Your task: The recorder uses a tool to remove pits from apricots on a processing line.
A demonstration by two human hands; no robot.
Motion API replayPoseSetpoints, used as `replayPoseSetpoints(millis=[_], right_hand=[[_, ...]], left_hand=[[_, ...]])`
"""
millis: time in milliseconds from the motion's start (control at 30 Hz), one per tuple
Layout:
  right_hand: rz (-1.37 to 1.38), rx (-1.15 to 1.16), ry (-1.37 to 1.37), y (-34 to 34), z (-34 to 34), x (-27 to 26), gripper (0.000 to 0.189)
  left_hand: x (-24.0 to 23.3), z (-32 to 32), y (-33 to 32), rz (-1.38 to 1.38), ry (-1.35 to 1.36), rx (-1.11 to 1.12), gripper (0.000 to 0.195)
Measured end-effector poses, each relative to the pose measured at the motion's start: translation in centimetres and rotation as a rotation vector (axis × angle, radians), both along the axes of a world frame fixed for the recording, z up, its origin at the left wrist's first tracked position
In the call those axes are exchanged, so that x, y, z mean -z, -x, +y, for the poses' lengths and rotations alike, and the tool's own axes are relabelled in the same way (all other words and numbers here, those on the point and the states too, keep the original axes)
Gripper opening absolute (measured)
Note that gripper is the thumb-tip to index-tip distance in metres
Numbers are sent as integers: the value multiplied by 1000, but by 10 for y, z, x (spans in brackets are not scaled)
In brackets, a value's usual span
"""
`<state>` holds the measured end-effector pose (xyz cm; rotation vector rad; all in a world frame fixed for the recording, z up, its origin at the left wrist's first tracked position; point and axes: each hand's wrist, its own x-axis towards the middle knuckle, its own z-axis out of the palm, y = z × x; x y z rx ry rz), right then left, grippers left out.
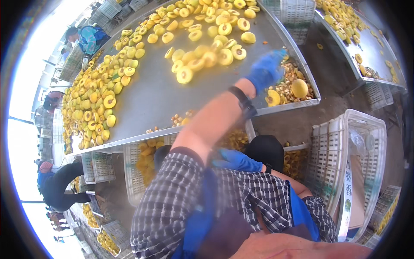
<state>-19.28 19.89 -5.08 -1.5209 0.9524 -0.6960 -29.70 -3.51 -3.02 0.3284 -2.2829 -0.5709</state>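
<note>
My left hand [266, 72], in a blue glove, reaches across the metal table to its right corner. It is blurred beside a heap of fruit pits [289, 81], and whether its fingers hold anything is unclear. A whole-looking yellow peach [299, 88] and a cut peach [272, 97] rest among the pits. In mid-table, several peach halves [184, 74] lie cut side up, some smeared by motion. My right hand [239, 160], also gloved in blue, is low by my lap below the table edge. Its fingers are spread with nothing visible in them.
Raised rims [288, 106] edge the metal table [152, 97]. A large peach pile [93, 103] covers its left side. White plastic crates [326, 158] stand at my right and under the table [131, 174]. Another fruit-laden table [375, 48] is at upper right. Co-workers [89, 39] are at left.
</note>
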Motion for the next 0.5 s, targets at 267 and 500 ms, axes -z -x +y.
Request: replayPoseSetpoints(millis=[267, 500], right_hand=[[170, -122, -63, -18, -13, 22, 40], [64, 85, -79, -21, 0, -8, 26]], left_hand=[[3, -122, -186, -574, 236, -411, 35], [-4, -84, -173, -851, 92, -475, 51]])
